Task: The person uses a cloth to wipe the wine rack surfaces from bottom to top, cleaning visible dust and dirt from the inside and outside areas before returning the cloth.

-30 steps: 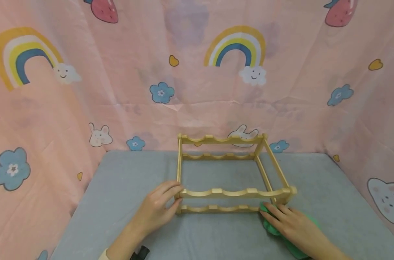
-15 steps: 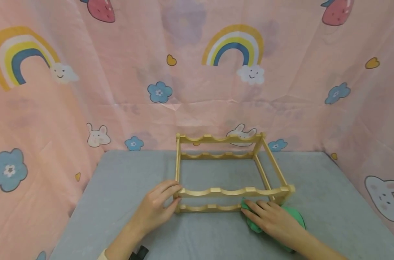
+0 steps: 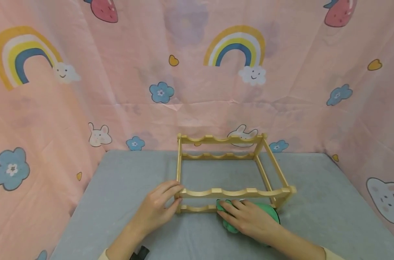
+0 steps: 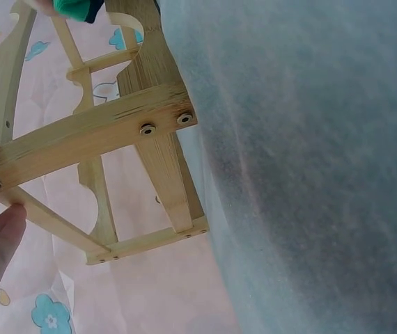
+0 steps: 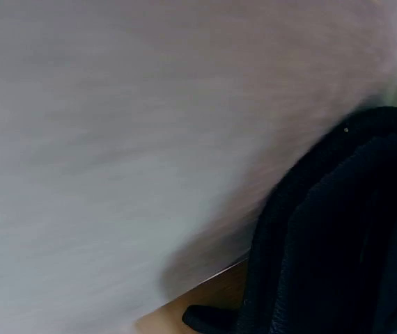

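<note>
Right hand (image 3: pixel 249 218), lower right of centre: fingers curled on green cloth (image 3: pixel 231 227) at lower front rail (image 3: pixel 197 209), apparently wiping it; next stroke likely calls for steady bracing; left hand (image 3: pixel 158 204), lower left of centre: pinching near corner of wooden rack (image 3: pixel 216 193), lower middle
</note>
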The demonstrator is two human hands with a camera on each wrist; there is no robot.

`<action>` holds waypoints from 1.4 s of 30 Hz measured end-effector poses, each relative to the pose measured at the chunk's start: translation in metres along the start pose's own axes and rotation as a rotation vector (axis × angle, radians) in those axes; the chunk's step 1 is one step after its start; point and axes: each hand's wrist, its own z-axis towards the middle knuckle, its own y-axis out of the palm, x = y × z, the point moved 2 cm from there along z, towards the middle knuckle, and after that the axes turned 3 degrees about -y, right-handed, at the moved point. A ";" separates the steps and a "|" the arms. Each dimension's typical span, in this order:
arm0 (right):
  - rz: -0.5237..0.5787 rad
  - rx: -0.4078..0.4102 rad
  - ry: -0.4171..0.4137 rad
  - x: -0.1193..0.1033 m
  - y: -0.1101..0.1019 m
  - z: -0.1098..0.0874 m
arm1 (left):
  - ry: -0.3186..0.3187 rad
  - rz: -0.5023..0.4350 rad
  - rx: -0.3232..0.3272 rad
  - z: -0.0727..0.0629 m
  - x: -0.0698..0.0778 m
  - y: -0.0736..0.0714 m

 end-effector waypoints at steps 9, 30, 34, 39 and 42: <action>-0.030 -0.015 -0.064 -0.013 0.009 0.041 | -0.055 -0.007 -0.034 -0.002 0.000 -0.001; -0.110 -0.058 -0.120 -0.027 0.016 0.077 | -0.056 -0.006 -0.030 -0.003 -0.001 -0.001; -0.104 -0.090 -0.102 -0.026 0.014 0.067 | -0.038 0.003 -0.013 -0.002 0.000 -0.001; -0.085 -0.127 -0.083 -0.022 0.008 0.050 | -0.054 0.012 -0.022 -0.003 0.000 -0.001; -0.068 -0.147 -0.069 -0.018 0.005 0.037 | -0.047 0.012 -0.022 -0.003 0.000 -0.001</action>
